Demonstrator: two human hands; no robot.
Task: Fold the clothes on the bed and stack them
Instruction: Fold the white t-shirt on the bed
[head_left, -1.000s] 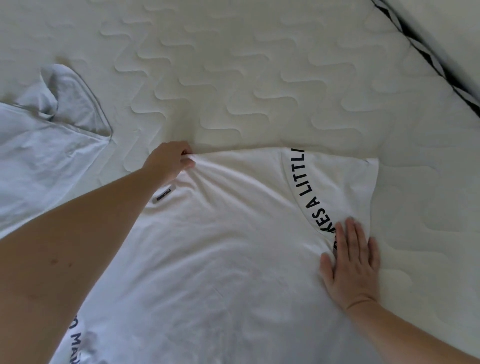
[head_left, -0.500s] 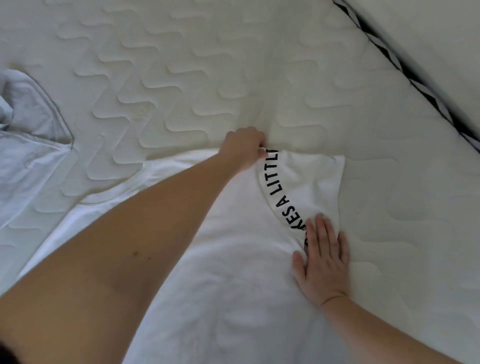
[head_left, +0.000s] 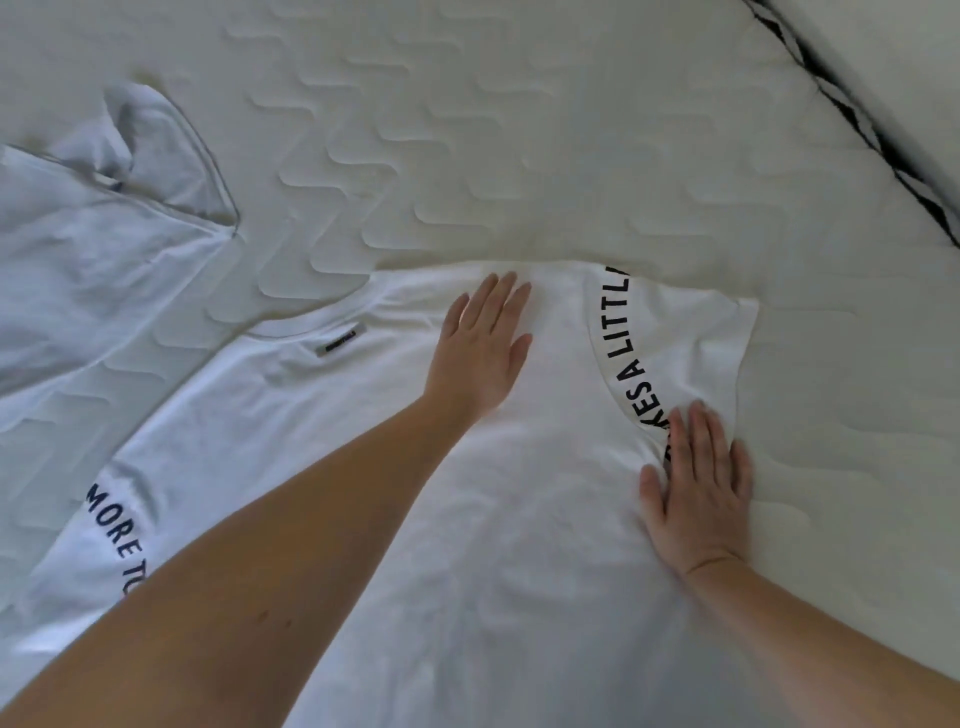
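The white T-shirt (head_left: 363, 467) lies spread across the near part of the mattress (head_left: 519, 130), neckline away from the person, a small dark label (head_left: 341, 340) just below the collar. Every place here is given from that shirt.

Nearest, at the shirt's right edge, the right hand (head_left: 696, 493) lies flat with straight fingers, pressing down where the right sleeve (head_left: 680, 332) has been folded in over the body; it grasps nothing. The sleeve's black lettering curves along the fold and runs under the fingertips. Farther up, between the label and the folded sleeve, the left hand (head_left: 480, 343) rests palm-down on the shoulder area, fingers extended and loose, also holding nothing; it looks to be smoothing the cloth flat.

At the shirt's left edge the other sleeve, with more black lettering, lies unfolded. Beyond that, off the shirt's left shoulder, a second pale garment (head_left: 93, 249) lies crumpled and apart from it.

As a judgement: the shirt is thin, light and limp, so it will sag and wrinkle if lifted by one point, and it should slide easily over the quilted mattress. The next fold would be best taken by pinching the left sleeve at the shoulder seam and the hem side together, keeping a flat palm on the finished fold so it does not spring open.
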